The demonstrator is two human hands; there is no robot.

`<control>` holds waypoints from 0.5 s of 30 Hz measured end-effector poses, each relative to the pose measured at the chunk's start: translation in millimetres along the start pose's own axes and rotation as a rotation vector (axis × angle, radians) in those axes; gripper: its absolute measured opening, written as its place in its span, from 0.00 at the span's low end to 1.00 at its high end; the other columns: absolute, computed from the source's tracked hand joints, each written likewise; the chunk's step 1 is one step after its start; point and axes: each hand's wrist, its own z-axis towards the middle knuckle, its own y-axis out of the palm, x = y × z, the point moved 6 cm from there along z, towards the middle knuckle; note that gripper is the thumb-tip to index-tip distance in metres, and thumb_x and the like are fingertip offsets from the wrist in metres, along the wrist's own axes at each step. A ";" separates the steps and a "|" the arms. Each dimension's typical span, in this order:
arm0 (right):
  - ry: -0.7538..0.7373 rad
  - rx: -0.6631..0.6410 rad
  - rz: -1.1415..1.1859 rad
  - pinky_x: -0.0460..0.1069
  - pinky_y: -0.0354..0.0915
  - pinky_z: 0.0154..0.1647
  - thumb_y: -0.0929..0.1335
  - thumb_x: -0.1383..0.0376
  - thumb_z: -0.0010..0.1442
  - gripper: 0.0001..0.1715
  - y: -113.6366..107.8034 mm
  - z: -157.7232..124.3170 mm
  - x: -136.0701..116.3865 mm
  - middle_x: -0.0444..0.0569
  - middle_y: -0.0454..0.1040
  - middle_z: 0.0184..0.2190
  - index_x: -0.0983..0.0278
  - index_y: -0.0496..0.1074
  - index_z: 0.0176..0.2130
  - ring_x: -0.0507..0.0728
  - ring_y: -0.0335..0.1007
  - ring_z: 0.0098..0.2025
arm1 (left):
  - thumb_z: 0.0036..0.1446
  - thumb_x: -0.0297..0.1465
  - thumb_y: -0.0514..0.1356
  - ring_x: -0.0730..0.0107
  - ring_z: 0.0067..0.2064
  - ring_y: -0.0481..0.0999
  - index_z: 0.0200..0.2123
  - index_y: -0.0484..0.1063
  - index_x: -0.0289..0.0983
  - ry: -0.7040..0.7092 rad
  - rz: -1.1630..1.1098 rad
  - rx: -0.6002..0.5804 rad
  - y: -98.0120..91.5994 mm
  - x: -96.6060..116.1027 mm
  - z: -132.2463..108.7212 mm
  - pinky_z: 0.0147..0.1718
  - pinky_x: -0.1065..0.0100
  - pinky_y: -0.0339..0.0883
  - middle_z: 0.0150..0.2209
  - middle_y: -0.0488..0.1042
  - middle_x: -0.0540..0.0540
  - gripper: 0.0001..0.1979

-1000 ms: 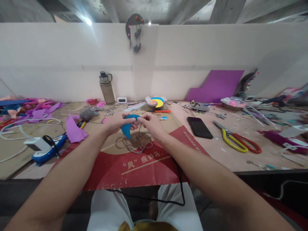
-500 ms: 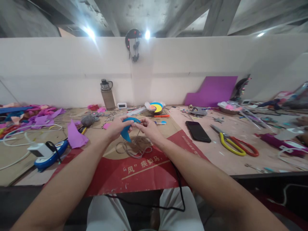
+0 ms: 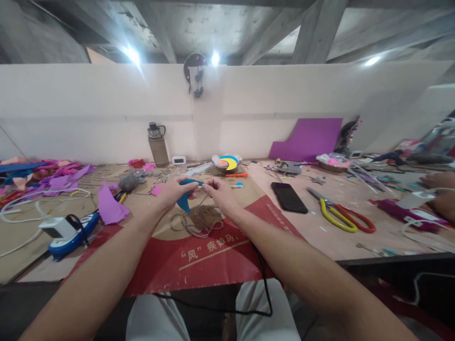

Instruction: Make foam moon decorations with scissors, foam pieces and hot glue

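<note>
A blue crescent-shaped piece, felt-like in look (image 3: 184, 202), is pinched in my left hand (image 3: 174, 193), its lower point hanging down. At its other tip, the closed fingers of my right hand (image 3: 218, 193) meet my left fingertips. A thin grey cord (image 3: 202, 222) runs down from below my right fingers into loose loops on the brown and red board (image 3: 213, 260). The exact pinch point is small and partly hidden by the fingers. Behind my hands, a yellow and blue crescent (image 3: 232, 163) lies on a small bowl.
To the right lie a black phone (image 3: 289, 197) and scissors with yellow and red handles (image 3: 343, 215). On the left are a blue power strip (image 3: 73, 237), purple cloth (image 3: 111, 203) and a grey yarn ball (image 3: 128, 182). A bottle (image 3: 157, 146) stands behind. Another person's hand (image 3: 441, 189) is far right.
The blue crescent has tilted, so its upper part appears narrower, and both hands stay pinched together. The view has shifted slightly. At far right the other person's hand shows more.
</note>
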 end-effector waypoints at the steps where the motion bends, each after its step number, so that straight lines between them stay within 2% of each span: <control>1: -0.016 0.002 -0.006 0.47 0.55 0.29 0.67 0.58 0.51 0.10 0.2 -0.1 -2.1 0.41 0.64 0.23 0.63 0.67 0.27 0.50 0.56 0.27 | 0.44 0.39 0.69 0.72 0.26 0.75 0.31 0.75 0.33 -0.010 0.000 -0.008 0.0 2.5 -1.0 0.28 0.70 0.70 0.26 0.77 0.45 0.15; 4: -0.070 0.009 -0.054 0.47 0.55 0.30 0.67 0.60 0.52 0.09 1.0 -1.9 -10.7 0.41 0.64 0.23 0.63 0.66 0.27 0.51 0.57 0.27 | 0.43 0.38 0.69 0.70 0.28 0.76 0.30 0.76 0.33 -0.015 0.044 -0.034 -1.1 13.2 -5.0 0.31 0.69 0.70 0.25 0.78 0.45 0.14; 7: -0.097 0.009 -0.113 0.47 0.55 0.31 0.67 0.60 0.54 0.09 2.5 -4.4 -15.4 0.41 0.65 0.23 0.63 0.67 0.27 0.51 0.57 0.27 | 0.45 0.36 0.67 0.72 0.27 0.74 0.27 0.76 0.33 0.041 0.170 -0.042 -3.2 23.9 -8.7 0.29 0.71 0.68 0.24 0.77 0.46 0.11; 11: -0.109 -0.020 -0.144 0.48 0.58 0.32 0.66 0.60 0.55 0.09 5.1 -3.9 -11.4 0.42 0.67 0.24 0.63 0.68 0.29 0.52 0.60 0.28 | 0.48 0.37 0.64 0.74 0.23 0.71 0.28 0.74 0.34 0.058 0.216 -0.016 -5.6 22.0 -8.6 0.24 0.72 0.64 0.21 0.73 0.50 0.11; 13: -0.124 -0.024 -0.177 0.49 0.61 0.36 0.66 0.59 0.56 0.09 4.6 -1.7 -13.1 0.44 0.70 0.29 0.64 0.69 0.32 0.53 0.64 0.32 | 0.48 0.37 0.64 0.75 0.22 0.70 0.29 0.72 0.34 0.061 0.205 0.007 -7.9 18.1 -6.9 0.24 0.72 0.64 0.23 0.73 0.50 0.11; 15: -0.143 0.023 -0.214 0.52 0.64 0.42 0.68 0.57 0.56 0.15 -0.1 -0.9 -26.6 0.49 0.72 0.37 0.64 0.69 0.39 0.55 0.67 0.38 | 0.47 0.38 0.64 0.74 0.22 0.70 0.30 0.73 0.34 0.059 0.200 0.050 -12.7 15.3 -5.6 0.24 0.71 0.64 0.23 0.72 0.50 0.12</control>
